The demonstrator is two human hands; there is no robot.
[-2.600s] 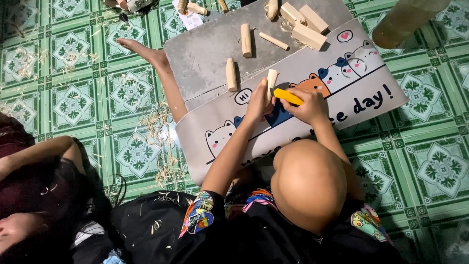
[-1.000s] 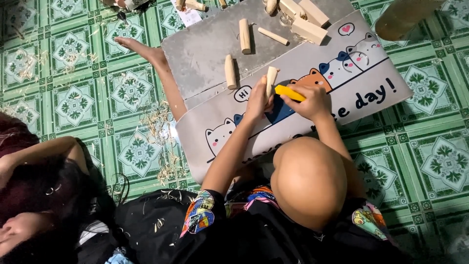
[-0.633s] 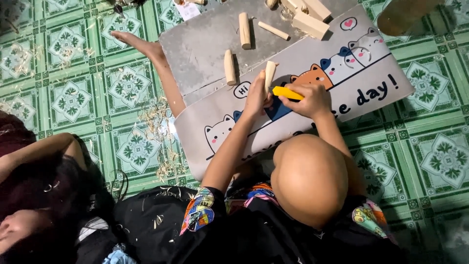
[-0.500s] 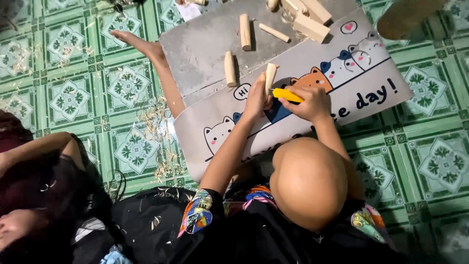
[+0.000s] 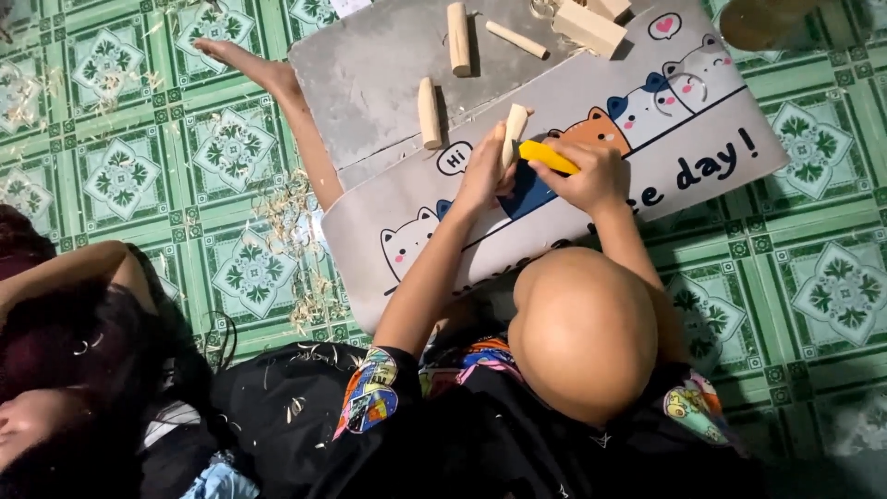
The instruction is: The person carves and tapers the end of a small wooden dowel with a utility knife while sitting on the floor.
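Note:
My left hand (image 5: 483,172) grips a short pale wooden stick (image 5: 514,124) and holds it upright over a cat-print mat (image 5: 711,129). My right hand (image 5: 591,176) is closed around a yellow-handled cutter (image 5: 547,155), whose tip touches the stick's side. Both hands meet just above the mat's middle. My bare head (image 5: 582,333) hides the mat's near edge.
A grey board (image 5: 370,83) behind the mat carries two shaped wooden pegs (image 5: 429,113), a thin stick (image 5: 517,39) and a block (image 5: 591,28). A bare leg (image 5: 305,139) stretches along its left side. Wood shavings (image 5: 286,222) litter green tiles. Another person (image 5: 74,323) lies at left.
The whole scene has drifted slightly upward and left in view. Both hands stay together on the stick and the cutter, with only small working movements.

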